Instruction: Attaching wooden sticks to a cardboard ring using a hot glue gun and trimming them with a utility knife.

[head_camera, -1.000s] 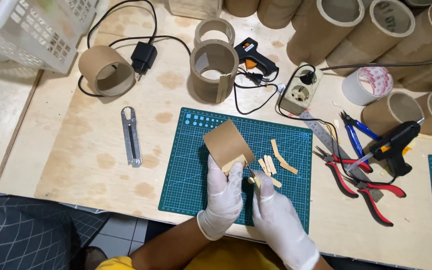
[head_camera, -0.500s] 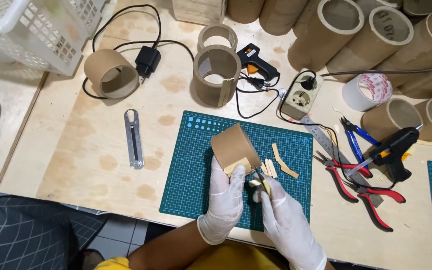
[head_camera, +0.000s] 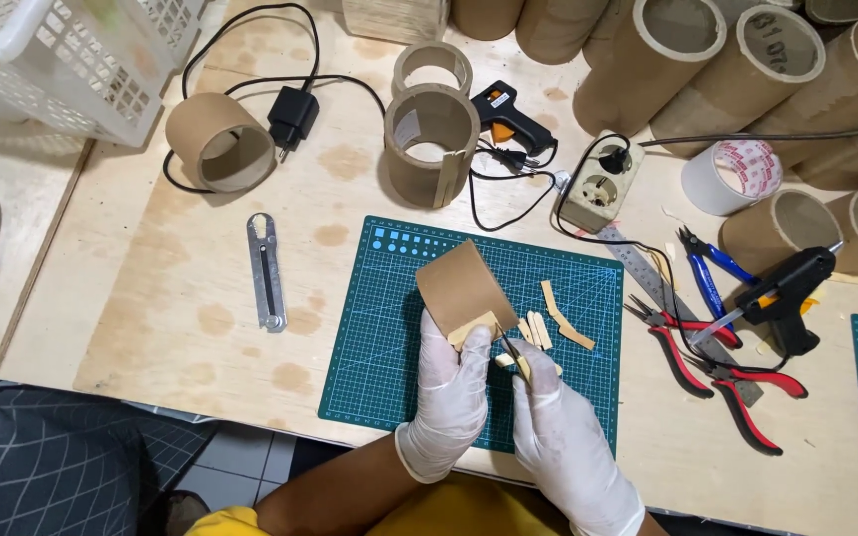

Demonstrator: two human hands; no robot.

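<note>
Here the left hand [head_camera: 456,382] is clamped on a short cardboard ring [head_camera: 462,288], holding it tilted just above the green cutting mat [head_camera: 379,337]. The right hand [head_camera: 548,417] is closed around a thin dark tool [head_camera: 510,349], too small to tell its kind, whose tip meets a pale wooden strip [head_camera: 474,330] at the ring's lower edge.

To do this well, it seems best to keep the ring steady against the left palm, work the tool in short, light moves, and keep the gloved fingertips clear of its tip. Resting the ring's edge on the mat would likely give firmer support. More pale strips [head_camera: 538,330] lie on the mat just beside the hands, within easy reach.

As for containers, a white plastic basket [head_camera: 42,69] stands at the far left of the counter [head_camera: 151,298]; its contents are out of view. A taller cardboard tube [head_camera: 432,144] stands upright behind the mat and looks hollow, with a strip against its outer wall. Another ring [head_camera: 218,141] lies on its side near a black adapter [head_camera: 292,114], also hollow. Larger tubes [head_camera: 682,55] are stacked at the far right, open-ended, with nothing seen inside. Red-handled pliers [head_camera: 707,362] and a black glue gun [head_camera: 786,293] lie to the right.
</note>
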